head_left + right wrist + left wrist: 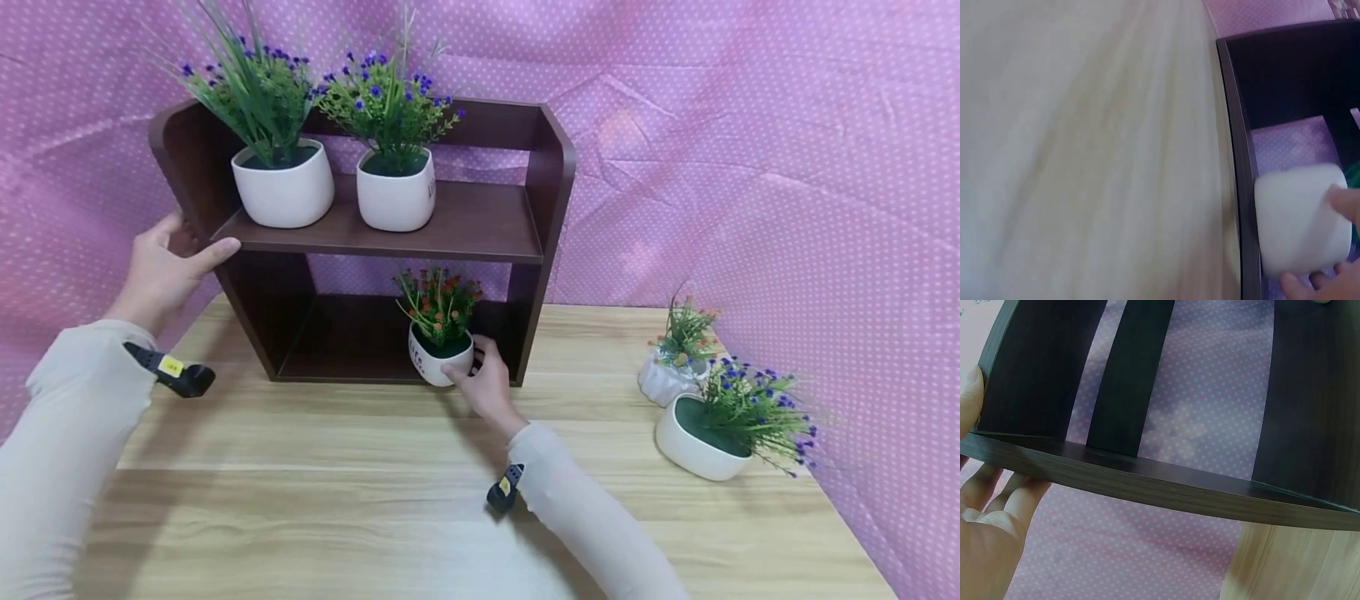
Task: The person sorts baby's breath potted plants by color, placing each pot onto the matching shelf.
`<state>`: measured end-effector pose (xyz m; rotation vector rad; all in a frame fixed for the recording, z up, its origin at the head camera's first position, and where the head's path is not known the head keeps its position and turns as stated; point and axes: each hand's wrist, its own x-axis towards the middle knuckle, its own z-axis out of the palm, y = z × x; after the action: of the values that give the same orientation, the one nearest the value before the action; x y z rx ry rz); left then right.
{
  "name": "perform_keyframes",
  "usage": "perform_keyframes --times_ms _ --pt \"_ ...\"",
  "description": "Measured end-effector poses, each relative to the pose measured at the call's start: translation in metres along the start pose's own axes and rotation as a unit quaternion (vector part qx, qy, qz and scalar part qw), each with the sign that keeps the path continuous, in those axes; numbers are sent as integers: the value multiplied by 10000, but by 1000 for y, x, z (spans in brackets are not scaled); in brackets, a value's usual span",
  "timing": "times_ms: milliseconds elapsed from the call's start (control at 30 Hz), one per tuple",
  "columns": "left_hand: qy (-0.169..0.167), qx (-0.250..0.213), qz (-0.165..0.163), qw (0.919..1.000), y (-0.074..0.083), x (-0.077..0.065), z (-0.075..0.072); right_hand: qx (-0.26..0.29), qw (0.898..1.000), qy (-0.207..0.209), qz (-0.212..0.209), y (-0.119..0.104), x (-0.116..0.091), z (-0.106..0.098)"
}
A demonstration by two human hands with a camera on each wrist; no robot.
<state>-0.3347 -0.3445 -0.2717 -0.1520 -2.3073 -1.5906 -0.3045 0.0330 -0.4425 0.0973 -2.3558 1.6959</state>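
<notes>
My left hand [161, 271] grips the left side panel of a dark brown two-tier shelf [480, 218]. Its thumb lies at the upper board's front corner, and in the left wrist view the fingers [1025, 503] wrap the panel [1147, 487] from outside. At the lower tier's front right, my right hand [487, 387] holds a white pot [438, 362] of orange flowers by its side, thumb in front. The pot leans, and dark lettering marks its left face. The right wrist view shows its pale base [1300, 219] close to the shelf's front edge.
On the upper tier stand two white pots, a larger grassy one [283, 187] and a smaller one [396, 192], both with purple flowers. At the table's right, a ribbed pot [663, 379] stands behind a tipped white pot [701, 446]. A pink dotted cloth [750, 167] hangs behind.
</notes>
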Motion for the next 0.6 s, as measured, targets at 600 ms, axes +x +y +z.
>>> perform_keyframes --times_ms 600 --pt "37 -188 -7 9998 -4 1 0 298 9941 -1036 -137 4 14 2"
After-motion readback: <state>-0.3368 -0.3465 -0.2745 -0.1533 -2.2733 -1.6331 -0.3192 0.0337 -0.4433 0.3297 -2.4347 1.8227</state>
